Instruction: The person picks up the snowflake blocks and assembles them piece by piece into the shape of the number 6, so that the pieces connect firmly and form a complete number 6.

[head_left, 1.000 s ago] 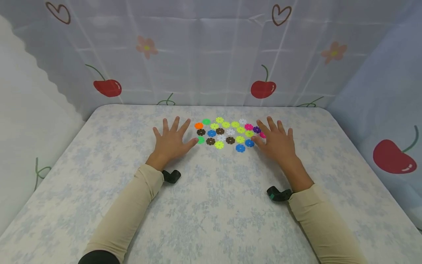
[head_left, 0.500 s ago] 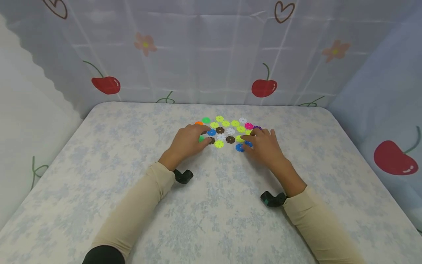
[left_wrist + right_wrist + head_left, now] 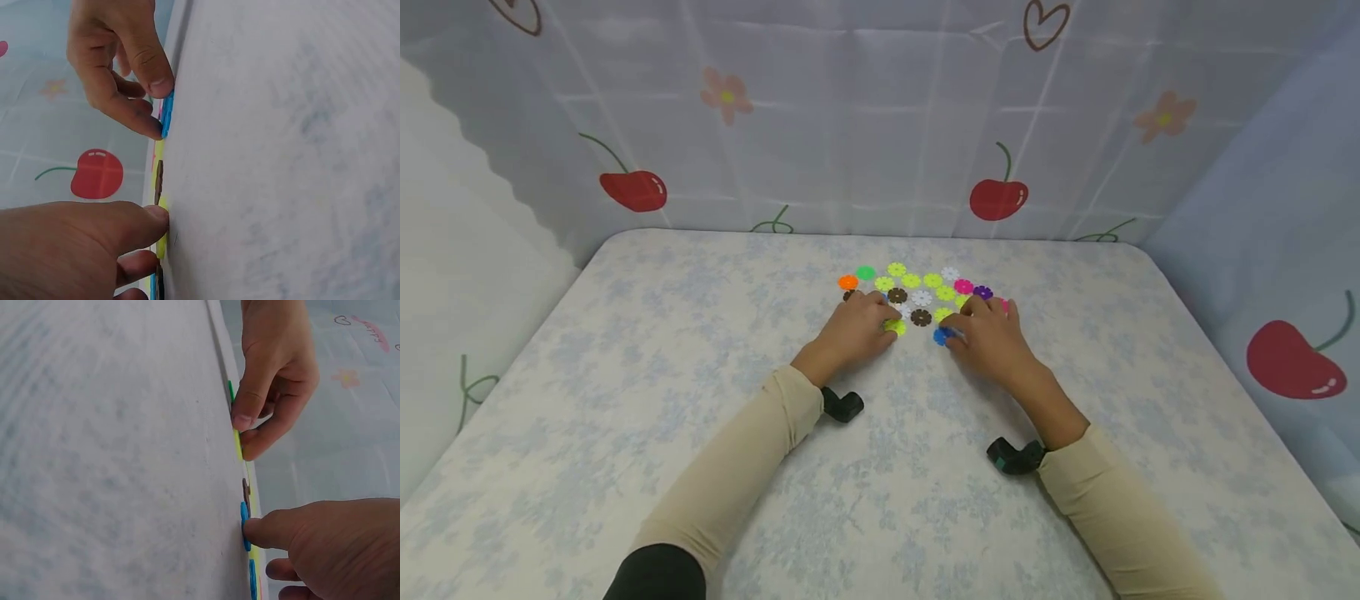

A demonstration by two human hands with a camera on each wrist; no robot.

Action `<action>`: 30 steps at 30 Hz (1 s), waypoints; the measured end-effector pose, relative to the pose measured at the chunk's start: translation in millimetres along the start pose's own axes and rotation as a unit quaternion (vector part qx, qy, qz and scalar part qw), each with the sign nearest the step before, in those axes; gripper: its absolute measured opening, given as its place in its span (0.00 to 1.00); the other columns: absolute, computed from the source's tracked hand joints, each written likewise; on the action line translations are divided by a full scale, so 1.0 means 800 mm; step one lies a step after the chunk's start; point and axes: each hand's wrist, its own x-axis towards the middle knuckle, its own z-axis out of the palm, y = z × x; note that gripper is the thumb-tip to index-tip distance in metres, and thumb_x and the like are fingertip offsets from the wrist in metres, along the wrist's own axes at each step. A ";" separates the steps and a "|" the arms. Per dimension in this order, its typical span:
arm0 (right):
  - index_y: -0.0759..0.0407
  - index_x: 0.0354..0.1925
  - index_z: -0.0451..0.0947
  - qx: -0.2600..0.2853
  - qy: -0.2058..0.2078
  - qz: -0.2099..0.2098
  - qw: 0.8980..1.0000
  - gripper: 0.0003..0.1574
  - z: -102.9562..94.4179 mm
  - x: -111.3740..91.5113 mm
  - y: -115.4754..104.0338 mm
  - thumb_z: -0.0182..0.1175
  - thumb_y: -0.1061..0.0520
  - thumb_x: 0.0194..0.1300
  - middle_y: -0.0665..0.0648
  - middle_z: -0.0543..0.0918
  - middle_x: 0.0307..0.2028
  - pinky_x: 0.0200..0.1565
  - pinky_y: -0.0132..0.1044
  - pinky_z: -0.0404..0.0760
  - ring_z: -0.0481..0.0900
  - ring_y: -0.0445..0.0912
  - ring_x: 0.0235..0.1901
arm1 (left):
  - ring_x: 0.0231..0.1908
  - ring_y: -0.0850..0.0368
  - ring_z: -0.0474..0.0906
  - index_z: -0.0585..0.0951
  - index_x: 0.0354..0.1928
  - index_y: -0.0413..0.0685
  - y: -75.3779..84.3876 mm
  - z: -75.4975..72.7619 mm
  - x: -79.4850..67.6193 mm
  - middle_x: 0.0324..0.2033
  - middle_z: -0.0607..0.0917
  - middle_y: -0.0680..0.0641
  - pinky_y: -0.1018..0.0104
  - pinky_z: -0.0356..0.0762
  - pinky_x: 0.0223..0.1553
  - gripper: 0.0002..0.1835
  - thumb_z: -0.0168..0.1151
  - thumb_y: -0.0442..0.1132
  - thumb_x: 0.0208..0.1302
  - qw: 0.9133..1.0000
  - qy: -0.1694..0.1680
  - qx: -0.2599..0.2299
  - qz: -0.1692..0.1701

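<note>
In the head view, my left hand [image 3: 852,327] has its thumb and index finger at the edges of a yellow snowflake disc [image 3: 895,327], which has notches round its rim. The right wrist view shows those two fingertips at either end of that yellow disc [image 3: 238,446]. My right hand [image 3: 995,339] pinches a blue snowflake disc [image 3: 942,336] at the near right of the group. Seen from the left wrist, its thumb and index finger span the blue disc [image 3: 167,115]. Both discs lie at table level, partly covered by the fingers.
More flat discs lie spread between and behind the hands: a brown disc [image 3: 921,317], an orange disc [image 3: 847,282], a green disc [image 3: 866,272], a purple disc [image 3: 982,292] and several yellow ones. They rest on a patterned tabletop [image 3: 895,492], with a printed curtain [image 3: 865,125] behind.
Both hands were spread wide beside the discs. They have moved inward, the left farther right, and their fingers have curled down onto a yellow and a blue disc.
</note>
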 end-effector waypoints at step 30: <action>0.60 0.52 0.78 0.082 -0.042 0.025 0.995 0.17 -0.006 0.003 -0.004 0.68 0.58 0.67 0.57 0.83 0.43 0.48 0.49 0.80 0.80 0.51 0.42 | 0.48 0.48 0.69 0.83 0.48 0.52 0.002 -0.003 -0.009 0.48 0.76 0.48 0.51 0.66 0.48 0.15 0.65 0.52 0.66 0.998 -0.012 0.047 -0.037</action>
